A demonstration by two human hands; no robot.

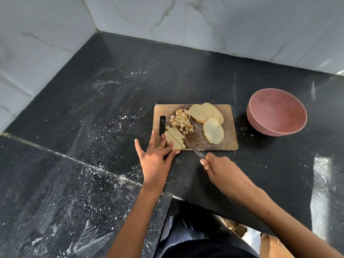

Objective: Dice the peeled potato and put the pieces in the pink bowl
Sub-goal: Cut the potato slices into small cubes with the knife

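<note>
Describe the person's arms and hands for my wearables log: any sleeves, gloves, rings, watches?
Both forearms are bare up to the frame edge: no sleeve shows. The left hand and right hand wear no gloves. No ring, watch or bracelet is visible on either wrist or on the fingers that show.

A dusty pink bowl (276,112) sits at right on a black counter (93,108) speckled with white dust. At centre, a tan wooden cutting board (228,140) holds pale yellow potato slices (213,130) and cubes (181,121). White tiles (242,21) with grey marble veining fill the top.
</note>
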